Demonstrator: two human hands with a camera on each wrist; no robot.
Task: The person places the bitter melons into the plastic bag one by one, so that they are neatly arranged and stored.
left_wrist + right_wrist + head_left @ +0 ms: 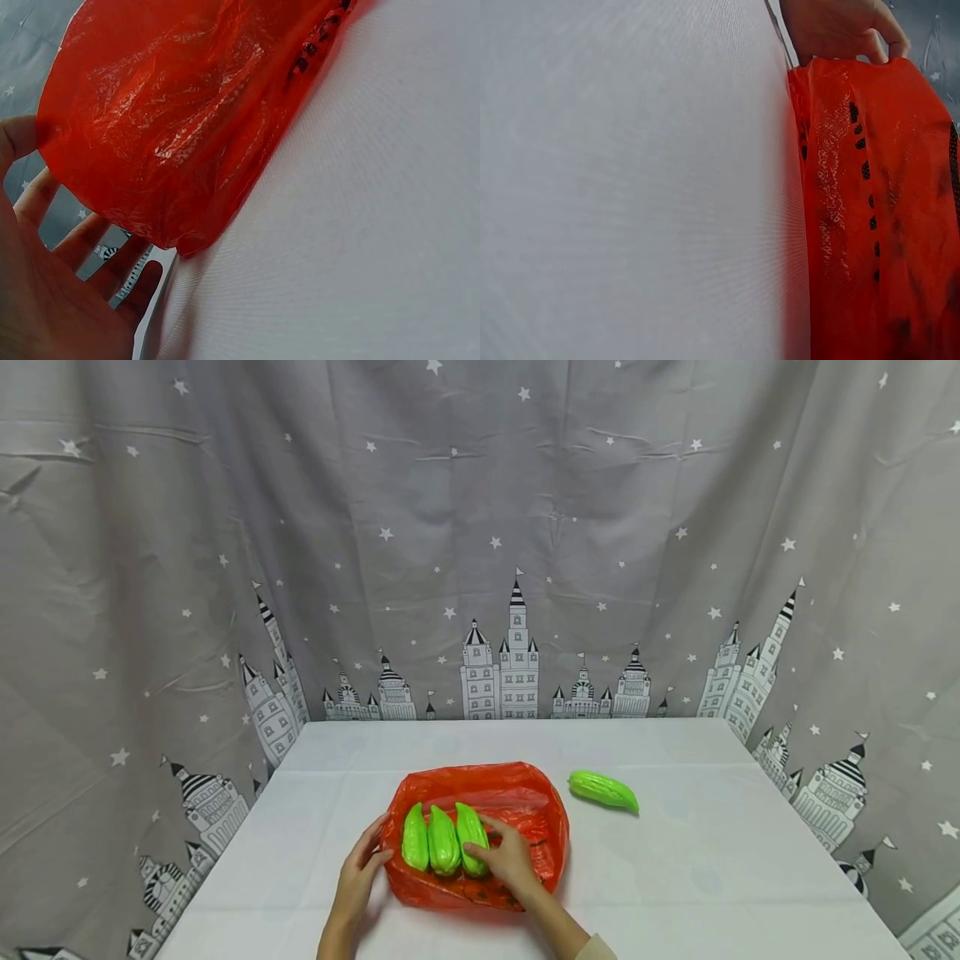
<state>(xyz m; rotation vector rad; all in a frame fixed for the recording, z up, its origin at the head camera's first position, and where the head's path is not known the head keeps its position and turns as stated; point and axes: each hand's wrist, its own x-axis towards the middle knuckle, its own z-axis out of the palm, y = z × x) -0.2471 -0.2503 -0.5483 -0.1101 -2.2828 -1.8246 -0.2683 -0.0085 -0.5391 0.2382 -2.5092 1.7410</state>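
Observation:
A red plastic bag (557, 827) stands wide-mouthed on the white table, with two green bitter melons (443, 842) (415, 837) side by side in its left part. My right hand (512, 860) reaches over the near rim and grips a third bitter melon (470, 835), thumb on its near end and fingers on its right side. Outside the bag's left wall, my left hand (358, 868) touches the rim with extended fingers. In the left wrist view those fingers (81, 238) spread along the red plastic (165, 112). The right wrist view shows the bag's outside (900, 195); my right hand is hidden there.
Another bitter melon (603, 791) lies on the table to the right of the bag. A white cloth (720, 860) covers the table. Behind it hangs a grey curtain (420, 485) with stars and castles.

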